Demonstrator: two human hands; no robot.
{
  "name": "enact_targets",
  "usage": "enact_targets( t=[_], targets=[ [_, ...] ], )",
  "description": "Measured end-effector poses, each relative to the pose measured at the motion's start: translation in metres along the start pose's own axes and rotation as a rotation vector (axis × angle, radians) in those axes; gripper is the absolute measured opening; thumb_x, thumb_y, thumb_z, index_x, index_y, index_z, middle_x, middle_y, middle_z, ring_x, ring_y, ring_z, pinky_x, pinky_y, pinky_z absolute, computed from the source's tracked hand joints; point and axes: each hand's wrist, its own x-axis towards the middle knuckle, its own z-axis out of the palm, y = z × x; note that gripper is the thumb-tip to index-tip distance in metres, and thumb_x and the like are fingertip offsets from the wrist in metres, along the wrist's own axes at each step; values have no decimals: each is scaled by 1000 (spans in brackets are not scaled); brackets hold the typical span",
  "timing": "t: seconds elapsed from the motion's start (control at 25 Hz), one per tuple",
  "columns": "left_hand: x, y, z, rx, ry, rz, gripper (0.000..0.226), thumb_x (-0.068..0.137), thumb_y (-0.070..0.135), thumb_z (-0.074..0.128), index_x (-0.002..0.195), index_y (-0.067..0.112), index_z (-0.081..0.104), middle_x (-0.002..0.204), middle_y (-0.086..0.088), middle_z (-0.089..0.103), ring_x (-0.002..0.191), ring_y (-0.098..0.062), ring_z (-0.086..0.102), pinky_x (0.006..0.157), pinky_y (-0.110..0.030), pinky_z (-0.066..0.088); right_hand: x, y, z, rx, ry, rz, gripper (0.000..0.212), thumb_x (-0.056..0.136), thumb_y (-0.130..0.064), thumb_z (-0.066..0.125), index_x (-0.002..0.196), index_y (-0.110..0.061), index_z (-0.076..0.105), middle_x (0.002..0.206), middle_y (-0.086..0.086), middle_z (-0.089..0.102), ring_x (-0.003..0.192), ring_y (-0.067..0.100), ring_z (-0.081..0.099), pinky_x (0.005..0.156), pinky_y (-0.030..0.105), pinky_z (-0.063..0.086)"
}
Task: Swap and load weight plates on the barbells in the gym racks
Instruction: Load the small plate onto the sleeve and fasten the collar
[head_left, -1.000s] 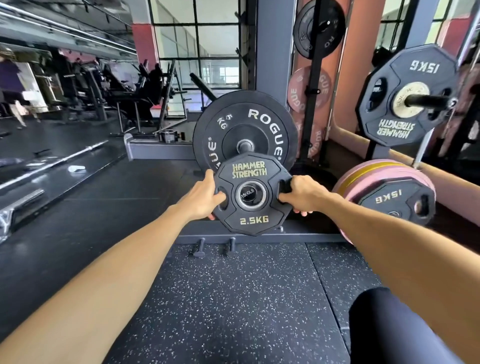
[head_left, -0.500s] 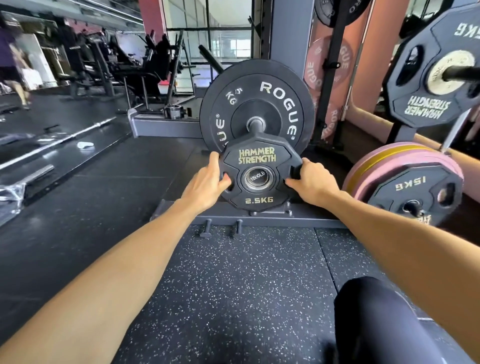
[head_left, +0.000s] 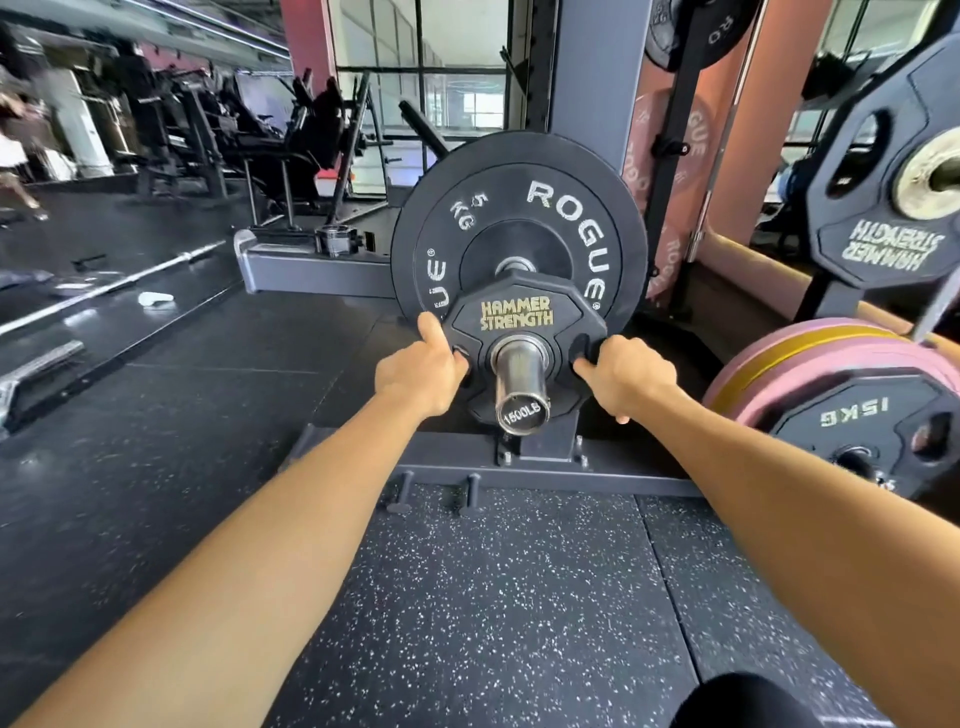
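A small black Hammer Strength plate (head_left: 519, 314) sits on the steel barbell sleeve (head_left: 521, 387), whose end stamped 1500LB sticks out toward me. Behind it on the same sleeve is a larger black Rogue 5 kg plate (head_left: 566, 208). My left hand (head_left: 421, 371) grips the small plate's left grip hole, thumb up on its rim. My right hand (head_left: 626, 376) grips the right grip hole, fingers curled into it.
The rack's base beam (head_left: 519, 475) with two short pegs lies just below the sleeve. Pink and yellow plates with a black 15 kg plate (head_left: 852, 415) lean at the right. Another 15 kg plate (head_left: 888, 208) hangs on a bar at upper right. Speckled rubber floor (head_left: 493, 597) spreads before me.
The small plate has slid along the sleeve toward the Rogue plate, so the sleeve end now pokes out through its hole. Both hands moved with it, and the view came closer.
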Motion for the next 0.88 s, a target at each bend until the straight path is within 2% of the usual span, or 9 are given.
enact_targets(
  t=[0.08, 0.2, 0.32, 0.48, 0.6, 0.76, 0.88],
  targets=[
    [26, 8, 5, 32, -11, -48, 36, 104, 30, 33, 126, 5, 21, 90, -7, 63, 70, -27, 55, 61, -37, 34, 26, -3, 5, -44, -8, 22, 46, 96, -51, 45, 67, -16, 46, 58, 3, 56, 56, 24, 58, 61, 33, 42],
    [66, 14, 13, -10, -28, -65, 41, 105, 36, 31, 130, 5, 21, 95, -8, 58, 82, -31, 54, 71, -41, 37, 66, -6, 13, -42, -35, 37, 48, 97, -54, 41, 69, -15, 48, 62, 4, 59, 64, 28, 66, 74, 35, 51],
    [100, 14, 22, -2, -55, -69, 48, 104, 30, 35, 138, 2, 15, 99, -9, 60, 86, -32, 56, 72, -41, 38, 102, -8, 21, -37, -27, 58, 48, 97, -51, 40, 72, -13, 54, 58, 4, 63, 51, 24, 66, 72, 33, 53],
    [149, 17, 37, -7, -67, -79, 54, 104, 22, 37, 143, 0, 8, 110, -14, 63, 92, -34, 58, 75, -43, 39, 151, -10, 33, -57, -11, 45, 43, 98, -46, 41, 70, -14, 49, 69, 8, 68, 60, 27, 68, 77, 36, 54],
    [180, 18, 45, 8, -76, -76, 53, 102, 19, 40, 141, 2, 7, 110, -14, 61, 89, -31, 57, 72, -44, 39, 178, -10, 40, -53, -22, 51, 43, 98, -45, 41, 72, -12, 50, 61, 7, 65, 46, 22, 66, 70, 33, 51],
    [214, 18, 54, 79, -71, -49, 54, 103, 14, 39, 140, 0, 3, 121, -16, 58, 102, -36, 58, 76, -45, 40, 210, -10, 50, -10, -33, 69, 42, 99, -43, 40, 77, -11, 54, 72, 12, 69, 40, 20, 65, 57, 27, 46],
    [230, 18, 57, 187, -93, -1, 51, 98, 5, 44, 138, -2, 12, 134, -19, 46, 98, -37, 57, 76, -45, 42, 227, -10, 55, 23, -22, 83, 46, 98, -43, 42, 72, -8, 58, 51, 7, 67, 39, 20, 65, 54, 25, 41]
  ],
)
